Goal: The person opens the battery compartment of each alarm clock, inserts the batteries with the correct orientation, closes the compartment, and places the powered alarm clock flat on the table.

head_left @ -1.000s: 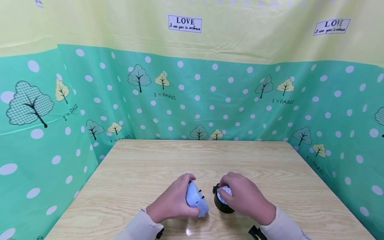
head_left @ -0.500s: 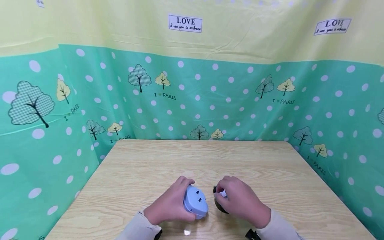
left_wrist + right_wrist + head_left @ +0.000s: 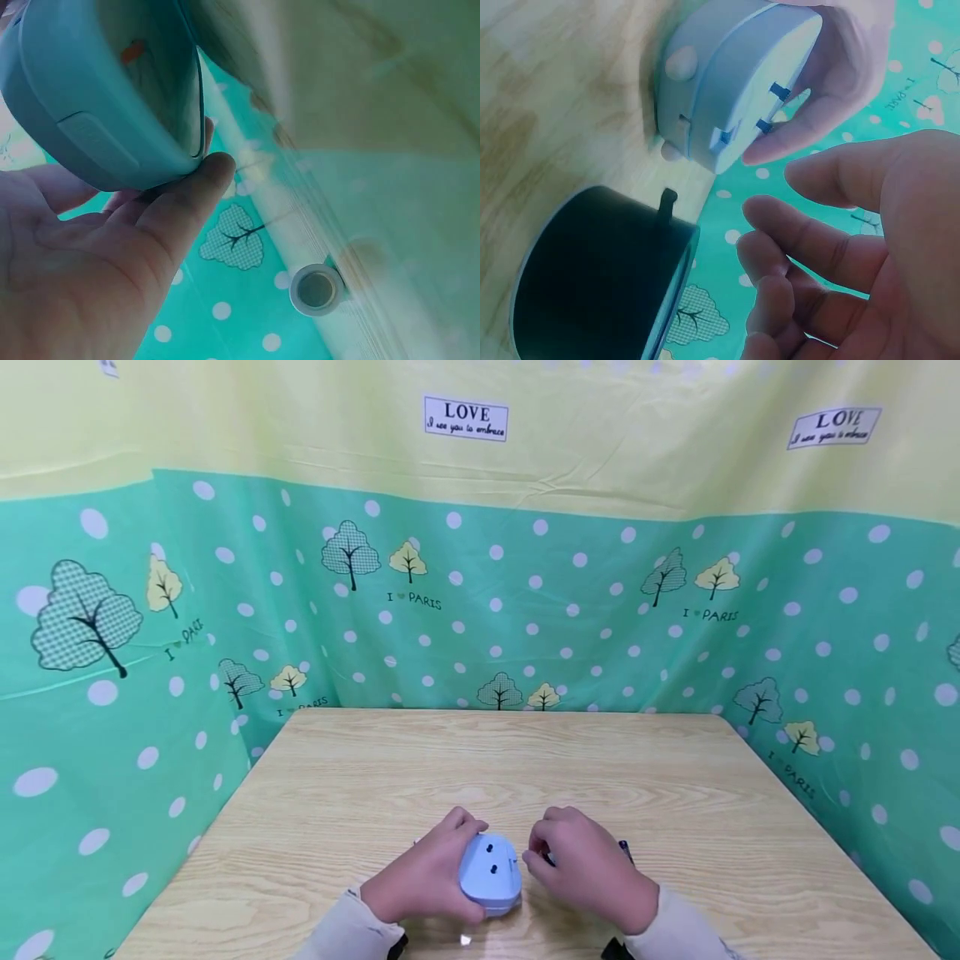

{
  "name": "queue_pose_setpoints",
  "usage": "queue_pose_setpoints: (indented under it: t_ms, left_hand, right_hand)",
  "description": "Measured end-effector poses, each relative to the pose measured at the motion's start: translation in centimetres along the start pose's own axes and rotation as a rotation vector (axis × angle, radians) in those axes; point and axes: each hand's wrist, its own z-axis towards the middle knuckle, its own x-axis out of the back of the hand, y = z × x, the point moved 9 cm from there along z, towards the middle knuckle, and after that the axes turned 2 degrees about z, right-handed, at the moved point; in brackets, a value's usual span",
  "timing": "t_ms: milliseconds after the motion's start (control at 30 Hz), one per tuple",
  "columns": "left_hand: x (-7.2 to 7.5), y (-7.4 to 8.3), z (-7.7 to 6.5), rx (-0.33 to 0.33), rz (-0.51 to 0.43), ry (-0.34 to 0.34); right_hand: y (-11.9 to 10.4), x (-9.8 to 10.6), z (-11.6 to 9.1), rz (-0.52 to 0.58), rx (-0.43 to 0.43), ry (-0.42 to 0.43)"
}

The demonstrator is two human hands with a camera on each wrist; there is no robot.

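My left hand (image 3: 431, 877) grips a light-blue alarm clock (image 3: 491, 875) round its side, thumb at the near end and fingers at the far end. Two small black knobs show on the face turned up. The left wrist view shows the clock's pale front (image 3: 154, 52) with an orange mark. In the right wrist view, two round feet stick out of its lower side. My right hand (image 3: 588, 864) is close to the right of it, fingers loosely bent and holding nothing. Beside those fingers stands a black drum-shaped case (image 3: 592, 277) with a small peg, mostly hidden behind the hand in the head view.
The wood-grain table (image 3: 360, 777) is enclosed by green and yellow printed curtains (image 3: 480, 602) at the back and sides. A grey ring-shaped thing (image 3: 295, 298) shows beyond the left hand in the left wrist view.
The left hand has turned the blue clock so its knobbed face points up. The right hand has come away from the black case's white face and shifted left, toward the blue clock.
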Motion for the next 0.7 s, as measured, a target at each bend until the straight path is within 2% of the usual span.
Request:
queue_pose_setpoints:
  t_ms: [300,700]
  left_hand:
    - [-0.4,-0.2,-0.1,-0.007,0.009,-0.023]
    - [-0.3,-0.3,0.2,0.003,0.054,-0.052]
  right_hand:
    - [-0.8,-0.9,0.3,0.015,-0.004,-0.044]
    - [-1.3,-1.5,0.7,-0.022,0.004,-0.018]
